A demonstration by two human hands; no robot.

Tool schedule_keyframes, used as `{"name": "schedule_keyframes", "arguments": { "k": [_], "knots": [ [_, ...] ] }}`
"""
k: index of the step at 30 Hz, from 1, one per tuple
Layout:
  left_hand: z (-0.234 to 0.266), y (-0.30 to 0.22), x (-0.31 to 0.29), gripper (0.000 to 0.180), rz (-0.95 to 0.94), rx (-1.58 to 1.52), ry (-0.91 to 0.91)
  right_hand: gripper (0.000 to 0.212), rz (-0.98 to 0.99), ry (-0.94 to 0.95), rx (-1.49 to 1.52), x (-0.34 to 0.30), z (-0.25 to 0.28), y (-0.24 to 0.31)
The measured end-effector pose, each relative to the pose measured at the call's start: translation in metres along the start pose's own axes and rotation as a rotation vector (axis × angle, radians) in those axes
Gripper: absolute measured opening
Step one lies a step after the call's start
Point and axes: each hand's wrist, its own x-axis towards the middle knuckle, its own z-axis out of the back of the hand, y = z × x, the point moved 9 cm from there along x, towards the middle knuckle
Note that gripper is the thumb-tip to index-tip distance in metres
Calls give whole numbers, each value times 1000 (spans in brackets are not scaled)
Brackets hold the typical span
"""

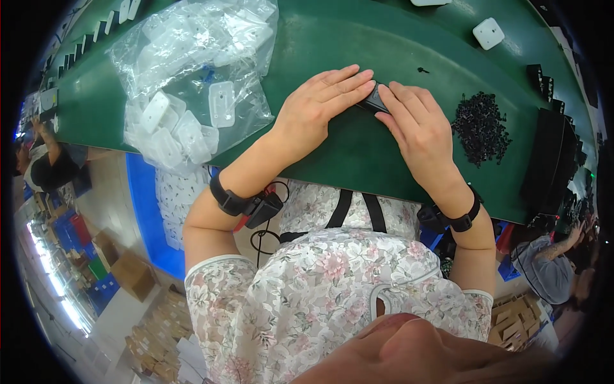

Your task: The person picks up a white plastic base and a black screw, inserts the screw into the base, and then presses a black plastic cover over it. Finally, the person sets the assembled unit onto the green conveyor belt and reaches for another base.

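Note:
Both of my hands meet over a small dark, box-shaped plastic piece [372, 100] on the green table [358, 157]. My left hand [318, 105] lies with its fingers close together, their tips pressed on the left end of the piece. Curled over its right end are the fingers of my right hand [417, 123], with the thumb below. Most of the piece is hidden under the fingers. A heap of tiny black parts [481, 128] lies to the right of my right hand. One loose black part [423, 70] lies apart, farther back.
A clear plastic bag [192, 61] holding white plastic covers [222, 104] spreads over the table at left. A blue bin [144, 211] stands below the edge there. One white cover [488, 34] lies at back right, near a black box [549, 160]. Other people work at both sides.

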Motion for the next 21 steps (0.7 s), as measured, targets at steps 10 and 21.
{"name": "schedule_keyframes", "arguments": {
  "k": [10,21],
  "knots": [
    [2,-12,-4,44,-52,195,92,39,38,8,-141,-4,-3,12],
    [-13,-18,13,51,-49,294,-73,25,-130,107,348,10,0,-45]
  ]
}}
